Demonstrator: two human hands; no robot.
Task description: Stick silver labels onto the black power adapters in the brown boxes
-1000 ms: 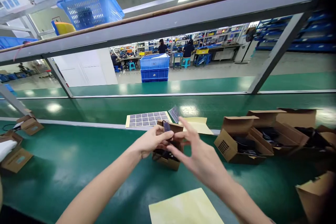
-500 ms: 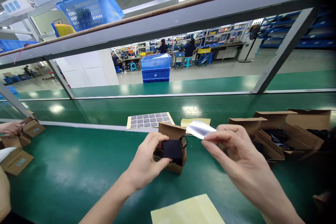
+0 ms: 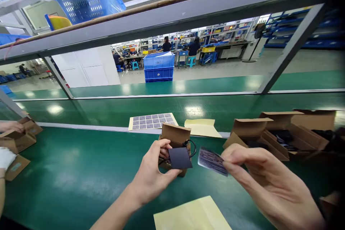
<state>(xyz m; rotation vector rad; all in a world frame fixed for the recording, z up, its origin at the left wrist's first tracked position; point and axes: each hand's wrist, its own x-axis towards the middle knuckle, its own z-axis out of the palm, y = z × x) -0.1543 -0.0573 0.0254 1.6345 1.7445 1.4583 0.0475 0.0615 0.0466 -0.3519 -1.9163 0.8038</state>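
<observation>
My left hand [image 3: 152, 172] grips a flat black power adapter [image 3: 180, 158] between thumb and fingers, tilted over an open cardboard box [image 3: 176, 134]. A black cable [image 3: 193, 148] loops out at the adapter's right side. Pinched by one end in my right hand [image 3: 258, 176] is a dark printed label [image 3: 212, 160], slightly blurred, held just right of the adapter and apart from it. Behind the box lies a sheet of printed labels [image 3: 152, 121], with a yellowish backing sheet [image 3: 202, 128] beside it.
Open cardboard boxes [image 3: 250, 129] with black items stand in a row at right. Another yellowish sheet [image 3: 191, 215] lies at the front edge. At far left, another person's hands [image 3: 10, 126] work at boxes [image 3: 17, 167]. A shelf beam [image 3: 161, 14] crosses above.
The label has swung from its pale side to its printed side and dropped lower. The adapter has tilted so its flat face shows more. My right hand has moved slightly right and down.
</observation>
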